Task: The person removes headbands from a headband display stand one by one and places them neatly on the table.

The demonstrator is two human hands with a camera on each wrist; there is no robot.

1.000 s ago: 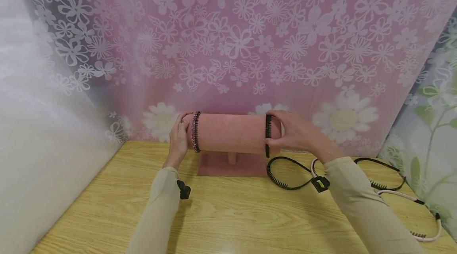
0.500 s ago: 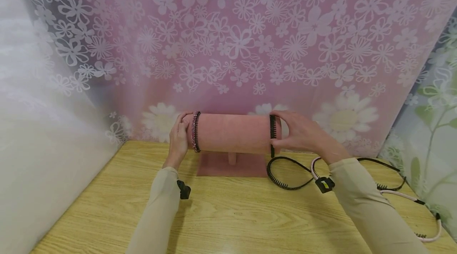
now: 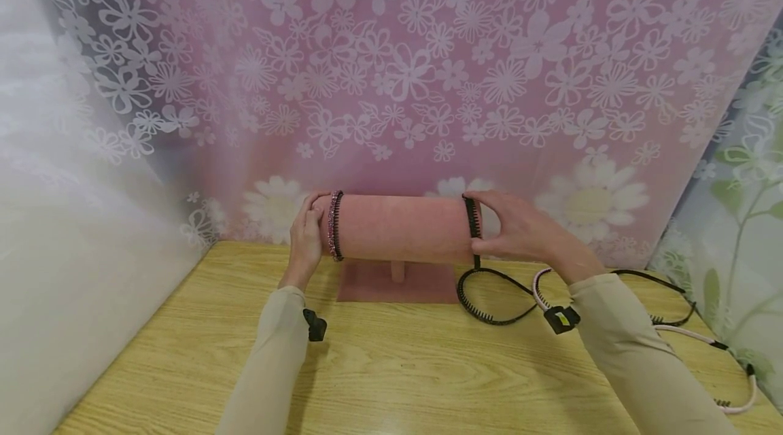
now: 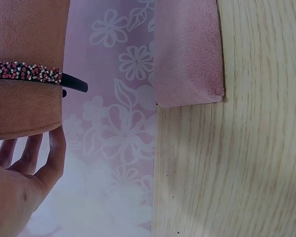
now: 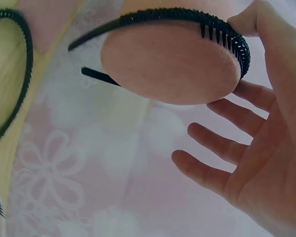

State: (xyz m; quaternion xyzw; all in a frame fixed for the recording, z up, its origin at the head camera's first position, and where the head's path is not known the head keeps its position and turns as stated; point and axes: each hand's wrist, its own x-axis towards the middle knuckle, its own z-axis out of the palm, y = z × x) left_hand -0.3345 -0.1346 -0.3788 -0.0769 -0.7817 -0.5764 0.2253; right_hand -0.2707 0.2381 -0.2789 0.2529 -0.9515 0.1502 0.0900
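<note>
A pink velvety display stand (image 3: 397, 228) with a horizontal roll stands on the table. My left hand (image 3: 304, 234) holds the roll's left end, fingers curling behind it in the left wrist view. Beside it, a headband with pink and white beads (image 4: 27, 72) goes round the roll. At the right end, my right hand (image 3: 520, 228) pinches a black toothed headband (image 3: 474, 217) between thumb and index finger. The right wrist view has that black headband (image 5: 158, 15) around the roll's end, slightly tilted, both tips sticking out past it. The other fingers spread loosely.
Right of the stand's base, a black headband (image 3: 465, 299) lies on the wooden table (image 3: 391, 353). Farther right are another black headband (image 3: 651, 276) and pink ones (image 3: 685, 332), partly behind the right forearm. A flowered curtain (image 3: 397, 81) hangs close behind the stand.
My right hand has slid the black headband rightward along the roll to its very end, and the headband now leans a little. The left hand and the stand have stayed put.
</note>
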